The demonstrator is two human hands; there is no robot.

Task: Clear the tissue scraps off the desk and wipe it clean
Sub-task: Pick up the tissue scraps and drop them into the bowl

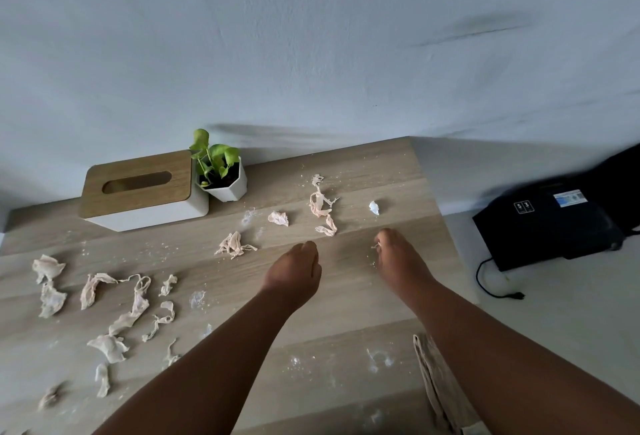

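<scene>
1. Tissue scraps [119,310]: pale pinkish, torn, twisted into crumpled strips; strewn over light wood-grain desk [346,296], thickest at near left, a few far centre.
2. Right hand [394,254]: fingers curled, pinching a small shred.
3. Left hand [294,268]: loosely curled, grip undeterminable.
4. Folded beige cloth [436,386] at near right.

Scraps [117,310] lie across the desk [363,296], mostly left. At the back left a tissue box [138,192] touches a plant [221,171] on its right.
</scene>
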